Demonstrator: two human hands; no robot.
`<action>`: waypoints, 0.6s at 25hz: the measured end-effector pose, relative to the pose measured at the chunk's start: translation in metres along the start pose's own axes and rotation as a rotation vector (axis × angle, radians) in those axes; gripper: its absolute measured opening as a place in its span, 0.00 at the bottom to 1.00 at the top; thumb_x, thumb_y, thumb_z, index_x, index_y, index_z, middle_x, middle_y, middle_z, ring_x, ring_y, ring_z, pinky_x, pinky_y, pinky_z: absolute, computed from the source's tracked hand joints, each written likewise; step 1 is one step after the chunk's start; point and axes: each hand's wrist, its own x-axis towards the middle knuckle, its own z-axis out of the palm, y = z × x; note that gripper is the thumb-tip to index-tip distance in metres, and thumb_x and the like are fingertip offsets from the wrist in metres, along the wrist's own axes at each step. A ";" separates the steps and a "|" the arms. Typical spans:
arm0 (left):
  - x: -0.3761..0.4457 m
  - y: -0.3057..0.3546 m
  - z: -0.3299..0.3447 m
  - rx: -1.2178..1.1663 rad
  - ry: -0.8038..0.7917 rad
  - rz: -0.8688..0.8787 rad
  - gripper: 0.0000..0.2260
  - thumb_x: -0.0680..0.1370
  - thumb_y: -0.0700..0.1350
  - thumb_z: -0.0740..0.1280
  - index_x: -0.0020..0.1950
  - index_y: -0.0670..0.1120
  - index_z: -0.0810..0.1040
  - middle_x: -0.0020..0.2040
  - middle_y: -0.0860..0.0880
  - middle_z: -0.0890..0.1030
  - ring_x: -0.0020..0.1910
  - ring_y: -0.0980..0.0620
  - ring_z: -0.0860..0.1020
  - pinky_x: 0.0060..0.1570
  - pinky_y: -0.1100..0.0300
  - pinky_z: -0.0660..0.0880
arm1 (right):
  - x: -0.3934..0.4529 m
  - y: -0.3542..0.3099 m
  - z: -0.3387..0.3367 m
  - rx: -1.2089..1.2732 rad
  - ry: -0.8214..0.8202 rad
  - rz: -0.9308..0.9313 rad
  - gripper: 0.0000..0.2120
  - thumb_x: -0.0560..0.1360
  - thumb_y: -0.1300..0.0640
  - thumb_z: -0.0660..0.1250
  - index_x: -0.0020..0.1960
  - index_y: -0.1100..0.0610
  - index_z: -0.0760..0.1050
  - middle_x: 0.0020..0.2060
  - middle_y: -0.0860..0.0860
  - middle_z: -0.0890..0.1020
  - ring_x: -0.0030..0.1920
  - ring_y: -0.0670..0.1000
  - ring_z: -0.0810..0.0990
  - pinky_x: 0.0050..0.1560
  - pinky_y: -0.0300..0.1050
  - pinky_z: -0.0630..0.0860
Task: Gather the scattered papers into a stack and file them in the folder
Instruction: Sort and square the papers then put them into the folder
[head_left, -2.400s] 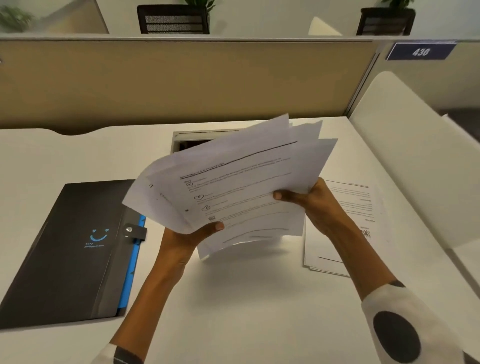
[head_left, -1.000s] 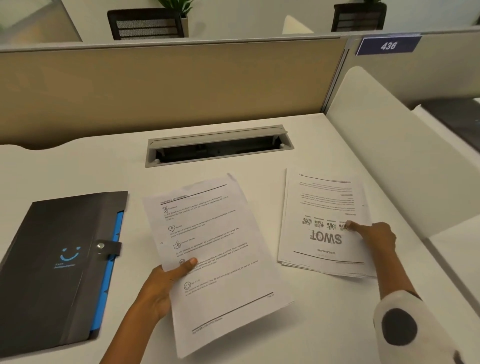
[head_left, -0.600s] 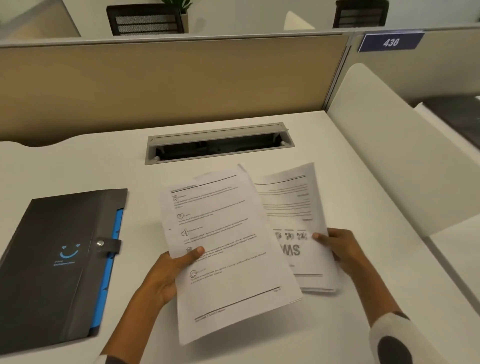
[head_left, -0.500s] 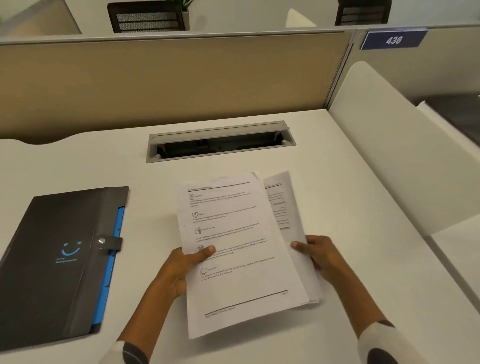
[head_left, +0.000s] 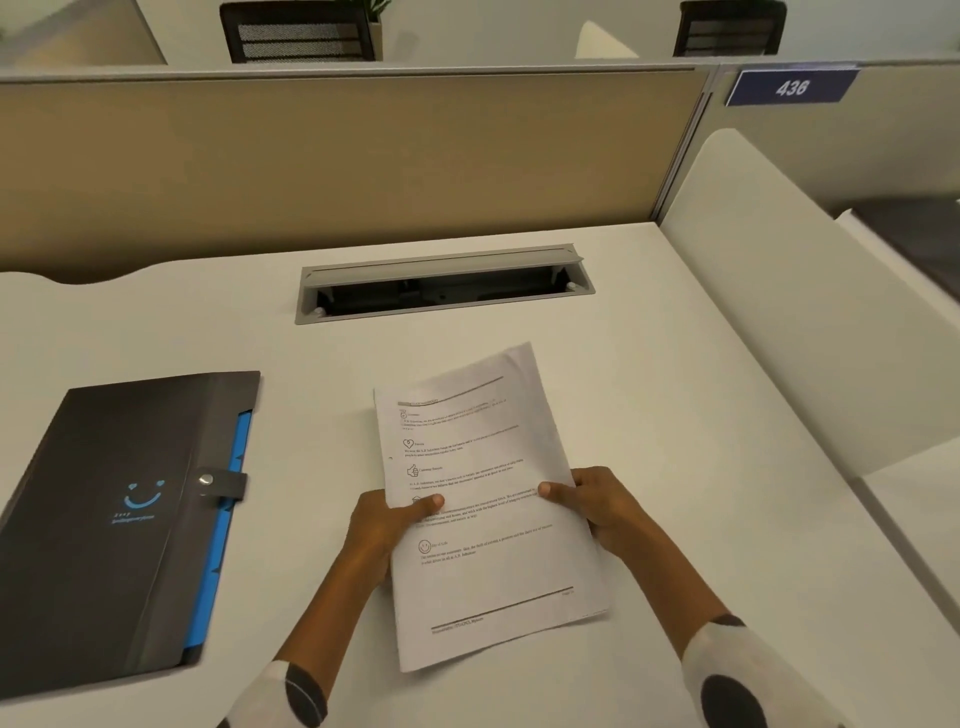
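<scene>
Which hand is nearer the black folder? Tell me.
Left. The left hand grips the paper stack's left edge, on the side facing the black folder. The right hand holds the stack's far edge.

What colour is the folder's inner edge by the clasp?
Bright blue, on the folder in the head view.

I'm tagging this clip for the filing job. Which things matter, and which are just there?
Job: papers, held by left hand and right hand; closed folder.
Just there: cable tray, desk sign, chairs, partition.
</scene>
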 end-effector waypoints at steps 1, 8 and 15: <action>-0.001 0.001 -0.003 0.072 0.122 0.079 0.16 0.65 0.48 0.77 0.49 0.44 0.80 0.46 0.44 0.84 0.42 0.46 0.82 0.43 0.51 0.80 | -0.001 -0.002 0.000 -0.002 0.007 -0.051 0.22 0.68 0.59 0.74 0.50 0.76 0.74 0.48 0.69 0.81 0.42 0.61 0.82 0.50 0.59 0.79; -0.029 0.053 -0.020 -0.148 0.042 0.390 0.29 0.61 0.66 0.71 0.56 0.51 0.75 0.51 0.47 0.82 0.49 0.44 0.80 0.45 0.50 0.79 | -0.020 -0.045 0.002 0.193 -0.089 -0.445 0.09 0.67 0.56 0.71 0.45 0.58 0.84 0.46 0.54 0.86 0.49 0.56 0.83 0.52 0.48 0.80; -0.052 0.074 -0.016 -0.180 -0.044 0.710 0.34 0.60 0.68 0.70 0.59 0.49 0.74 0.49 0.49 0.82 0.50 0.49 0.80 0.45 0.57 0.80 | -0.037 -0.074 0.004 0.101 -0.031 -0.607 0.07 0.72 0.57 0.68 0.49 0.55 0.81 0.44 0.50 0.84 0.43 0.46 0.82 0.46 0.41 0.79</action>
